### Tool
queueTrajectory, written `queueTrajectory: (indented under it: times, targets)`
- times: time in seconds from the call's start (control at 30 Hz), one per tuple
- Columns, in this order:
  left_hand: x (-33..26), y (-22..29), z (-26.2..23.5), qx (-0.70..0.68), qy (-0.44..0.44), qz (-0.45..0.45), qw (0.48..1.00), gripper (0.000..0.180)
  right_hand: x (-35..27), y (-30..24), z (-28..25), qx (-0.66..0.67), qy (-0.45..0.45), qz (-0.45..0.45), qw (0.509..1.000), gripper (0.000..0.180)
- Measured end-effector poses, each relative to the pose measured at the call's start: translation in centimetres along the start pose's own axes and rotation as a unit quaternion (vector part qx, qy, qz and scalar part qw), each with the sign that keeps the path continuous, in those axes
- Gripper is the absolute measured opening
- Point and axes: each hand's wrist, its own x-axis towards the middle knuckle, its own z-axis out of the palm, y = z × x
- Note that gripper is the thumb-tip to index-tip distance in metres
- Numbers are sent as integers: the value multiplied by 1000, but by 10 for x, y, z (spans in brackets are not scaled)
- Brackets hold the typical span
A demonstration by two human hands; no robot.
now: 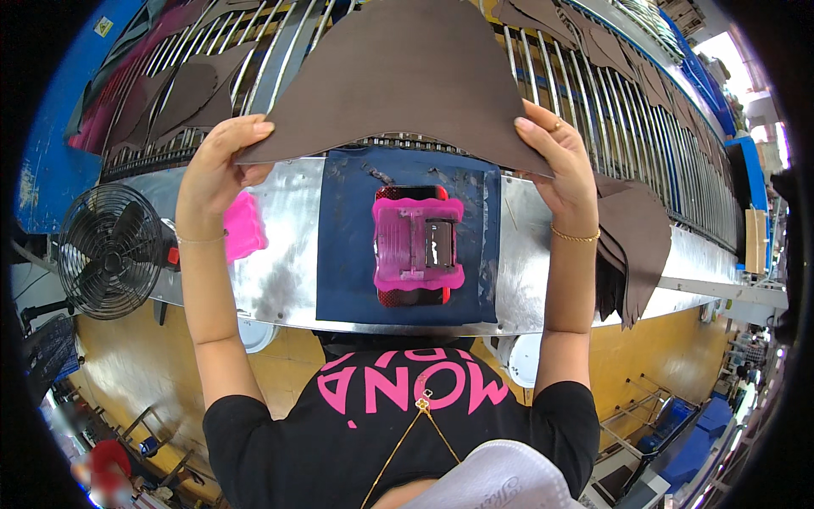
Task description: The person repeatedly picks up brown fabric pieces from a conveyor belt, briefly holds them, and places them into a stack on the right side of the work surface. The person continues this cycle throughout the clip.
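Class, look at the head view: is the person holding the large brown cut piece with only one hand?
No: the left hand grips one corner of the brown cut piece and the right hand grips the other.

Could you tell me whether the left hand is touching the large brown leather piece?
Touching: the head view shows the left hand pinching a corner of the large brown leather piece.

The room is bright and I can see my hands clearly. Strong white light glares in the top right corner. The shiny metal table (280,271) throws back soft light patches. The picture is round, with black edges, and straight bars (644,119) bend near the rim. The bottom left corner looks blurry.
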Motion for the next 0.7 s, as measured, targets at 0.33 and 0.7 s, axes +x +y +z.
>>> queueTrajectory:
  times: [0.33,0.7]
  targets:
    - [-13,-1,-29,30,64,11,997,21,32,16,27,1,-42,21,999,35]
    - [-19,-2,-54,119,123,12,985,17,41,24,52,-90,-62,-26,994,40]
